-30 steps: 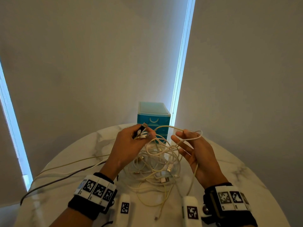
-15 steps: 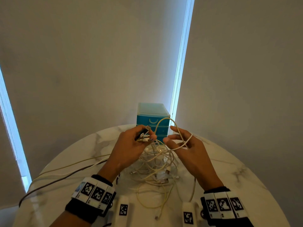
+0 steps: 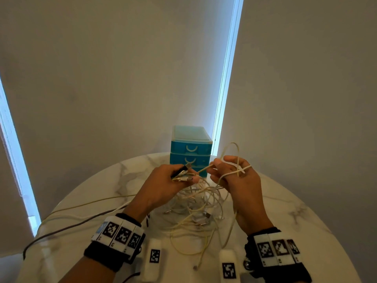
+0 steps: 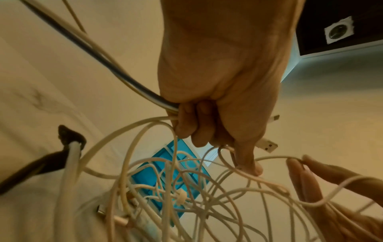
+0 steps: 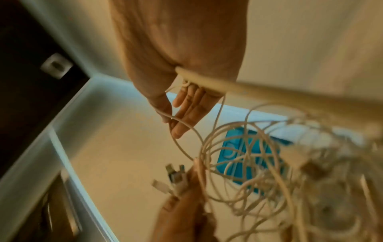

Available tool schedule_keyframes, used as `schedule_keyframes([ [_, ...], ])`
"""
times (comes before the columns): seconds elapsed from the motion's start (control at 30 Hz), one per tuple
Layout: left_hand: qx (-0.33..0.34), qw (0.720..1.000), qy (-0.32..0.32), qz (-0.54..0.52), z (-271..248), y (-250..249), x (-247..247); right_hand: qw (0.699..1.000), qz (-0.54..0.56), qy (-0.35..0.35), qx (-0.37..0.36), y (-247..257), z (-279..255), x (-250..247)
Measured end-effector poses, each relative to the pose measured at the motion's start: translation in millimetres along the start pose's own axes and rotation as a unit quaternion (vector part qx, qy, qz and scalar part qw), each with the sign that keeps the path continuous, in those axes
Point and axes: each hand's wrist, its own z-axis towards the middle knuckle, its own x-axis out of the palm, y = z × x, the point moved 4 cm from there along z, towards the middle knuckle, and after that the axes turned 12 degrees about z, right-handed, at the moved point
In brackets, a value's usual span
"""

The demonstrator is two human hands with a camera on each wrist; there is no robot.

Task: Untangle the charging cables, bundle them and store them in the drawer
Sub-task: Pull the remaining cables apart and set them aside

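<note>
A tangle of white charging cables (image 3: 200, 207) lies on the round marble table (image 3: 295, 211) under both hands. My left hand (image 3: 181, 176) is raised over it and grips a bunch of cable ends, with USB plugs (image 4: 267, 144) sticking out past the fingers. Close beside it, my right hand (image 3: 226, 170) pinches one white cable (image 5: 184, 124) between thumb and fingers; that cable loops over the fingers and arcs above them. The blue drawer unit (image 3: 190, 148) stands behind the hands, its drawers closed.
A grey cable (image 3: 71, 225) and pale cables trail from my left hand over the table's left edge. Two white tagged blocks (image 3: 154, 256) (image 3: 228, 266) lie near the front edge between my wrists. Curtains hang close behind the table.
My right hand has moved left and up toward the left hand, and its fingers have closed on the white cable, whose loop now stands above them. The left hand has kept its grip.
</note>
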Motion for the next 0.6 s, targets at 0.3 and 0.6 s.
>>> schedule_keyframes([
  [0.3,-0.034,0.981,-0.057,-0.184,-1,-3,-11,0.938,0.311,-0.026,0.149,-11,5,-6],
  [0.6,-0.025,0.997,0.040,-0.067,-2,1,1,0.920,0.331,0.016,0.207,-17,3,-4],
])
